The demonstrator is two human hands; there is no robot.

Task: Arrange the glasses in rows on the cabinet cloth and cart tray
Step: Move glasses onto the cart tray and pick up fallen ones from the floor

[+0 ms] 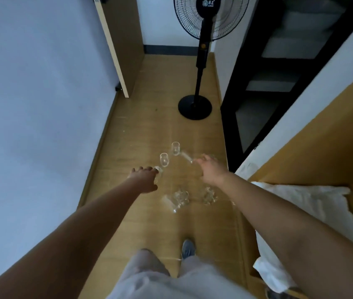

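Several clear glasses stand or lie on the wooden floor (162, 117) in front of me. Two stemmed glasses (164, 160) (175, 148) stand upright. My left hand (144, 179) reaches down to a third small glass (158, 170), which sits between its spread fingers and thumb. My right hand (211, 169) pinches the stem of a tilted, blurred stemmed glass (185, 156). Nearer me are two glass mugs (181, 197) (210, 195) and a glass lying on its side (168, 202). A white cloth (300, 203) lies on the yellow cabinet (322, 147) at my right.
A black standing fan (195, 106) stands on the floor beyond the glasses. A dark shelf unit (264, 87) lines the right side and a pale wall (31, 104) the left. My feet (187, 248) are just behind the glasses.
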